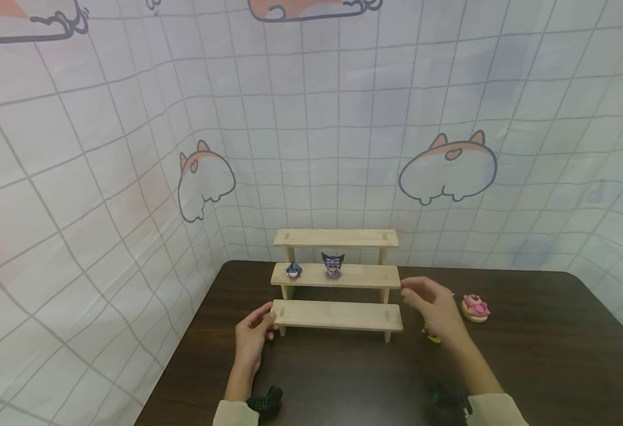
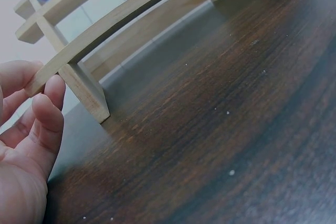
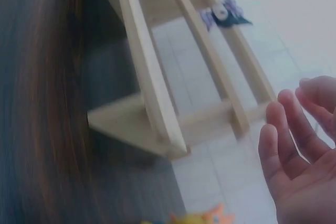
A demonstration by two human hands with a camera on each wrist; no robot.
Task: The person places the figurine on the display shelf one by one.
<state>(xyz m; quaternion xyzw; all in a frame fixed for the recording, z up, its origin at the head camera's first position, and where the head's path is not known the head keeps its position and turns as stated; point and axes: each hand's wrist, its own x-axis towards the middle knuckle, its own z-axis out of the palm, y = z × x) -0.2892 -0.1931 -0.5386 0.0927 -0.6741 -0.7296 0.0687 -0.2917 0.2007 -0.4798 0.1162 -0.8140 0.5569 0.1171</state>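
The three-step wooden rack (image 1: 336,278) stands on the dark desk (image 1: 529,367) near its far edge, long axis running 9 to 3 o'clock.

Left hand (image 1: 255,334): pinches the 9 o'clock end of the lowest step (image 1: 336,315). The left wrist view shows the fingertips (image 2: 48,98) curled against that end.

Right hand (image 1: 432,305): hovers just off the rack's 3 o'clock end at middle-step height, fingers spread and relaxed, holding nothing. The rack lies at 9 o'clock from it.

The middle step carries a blue figure (image 1: 293,270) and a purple figure (image 1: 333,265). A pink figure (image 1: 475,307) sits at 3 o'clock of the right hand; a yellow figure (image 1: 431,336) lies partly hidden beneath it.

The left hand is the nearer, being in contact.
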